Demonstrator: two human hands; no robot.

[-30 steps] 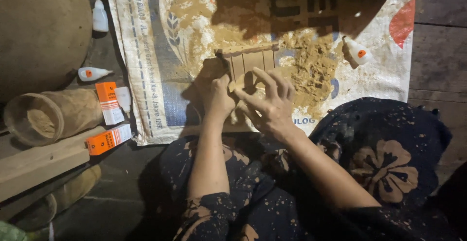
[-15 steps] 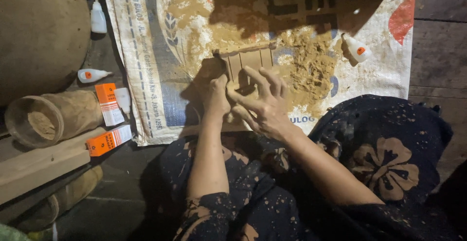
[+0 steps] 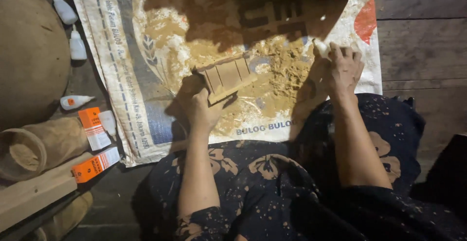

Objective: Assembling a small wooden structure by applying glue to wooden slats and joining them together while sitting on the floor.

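Left hand (image 3: 204,112) grips the slatted wooden piece (image 3: 226,77) by its near edge, tilted over the sawdust pile (image 3: 282,75) on the woven sack (image 3: 146,75). Right hand (image 3: 343,66), out to the side, closes around a small white glue bottle (image 3: 321,49). Best to keep that piece steady and level, I'd say, and squeeze gently.
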